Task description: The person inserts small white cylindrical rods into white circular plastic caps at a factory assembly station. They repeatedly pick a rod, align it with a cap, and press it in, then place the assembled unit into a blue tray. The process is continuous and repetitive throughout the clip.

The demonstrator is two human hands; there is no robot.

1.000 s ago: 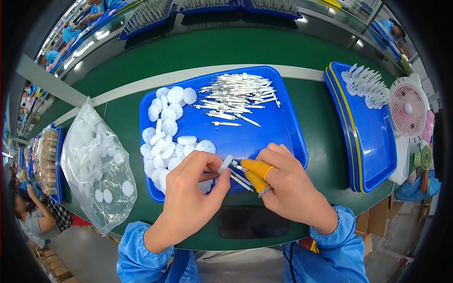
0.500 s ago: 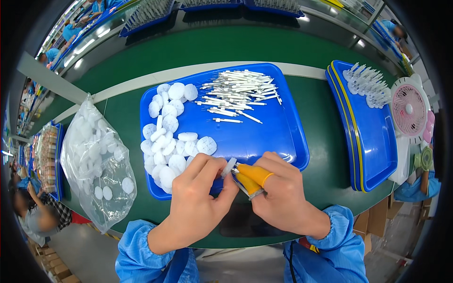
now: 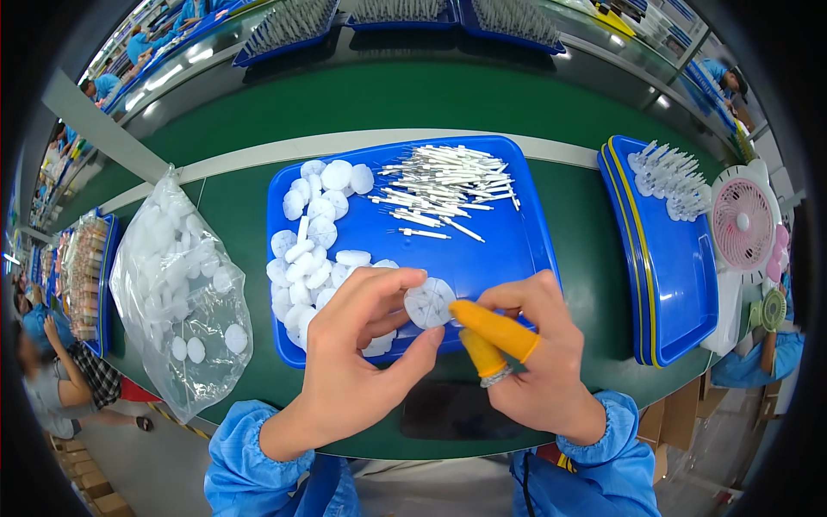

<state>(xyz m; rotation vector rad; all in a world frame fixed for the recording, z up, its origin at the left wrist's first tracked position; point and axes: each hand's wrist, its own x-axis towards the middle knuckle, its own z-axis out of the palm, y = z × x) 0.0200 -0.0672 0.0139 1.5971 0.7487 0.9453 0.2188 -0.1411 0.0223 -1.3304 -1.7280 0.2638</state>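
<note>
A white round disc (image 3: 429, 303) with a lined face is held over the near part of a blue tray (image 3: 541, 258). The index finger and thumb of my left hand (image 3: 349, 366) close on the disc's rim. My right hand (image 3: 538, 358) has yellow finger cots on two fingers; one covered tip touches the disc's right edge, and whatever lies between these fingers is hidden. Several like discs (image 3: 323, 233) fill the tray's left side. A heap of thin white sticks with fine metal ends (image 3: 444, 185) lies toward its far side.
A clear plastic bag of discs (image 3: 177, 293) lies left of the tray. Stacked blue trays (image 3: 680, 302) stand at right, with upright pieces (image 3: 668, 177) on top, beside a pink and white fan (image 3: 743, 215). A dark flat object (image 3: 457, 414) lies near the front edge.
The disc has turned from edge-on to face-on between my hands. My left fingers have spread wider around it, and my right covered fingers have shifted to its right edge.
</note>
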